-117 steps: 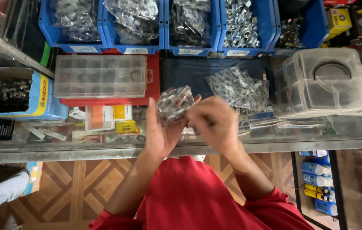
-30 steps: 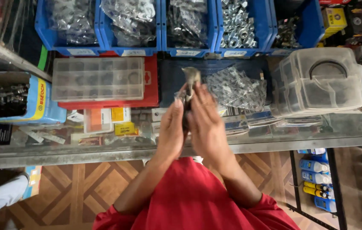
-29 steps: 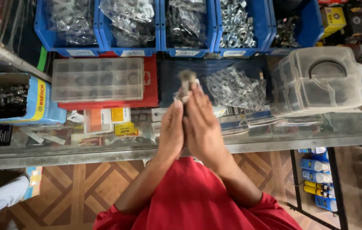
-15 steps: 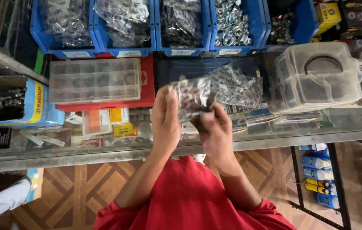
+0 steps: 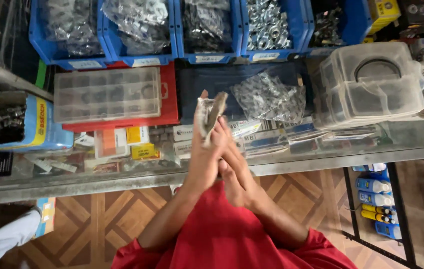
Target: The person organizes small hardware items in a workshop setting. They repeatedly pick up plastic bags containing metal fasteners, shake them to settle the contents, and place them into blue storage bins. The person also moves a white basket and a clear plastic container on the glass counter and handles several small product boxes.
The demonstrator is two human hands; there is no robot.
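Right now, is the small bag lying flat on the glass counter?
No: both hands, left hand and right hand, hold the small bag above the glass counter.

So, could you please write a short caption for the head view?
Both hands, left hand and right hand, hold a small clear bag of metal parts above a glass counter.

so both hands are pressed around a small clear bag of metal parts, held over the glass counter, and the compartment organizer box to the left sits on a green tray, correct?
Nearly. The head view shows the clear compartment organizer box on a red tray, not a green one. The rest holds: left hand and right hand are pressed around the small clear bag of metal parts over the glass counter.
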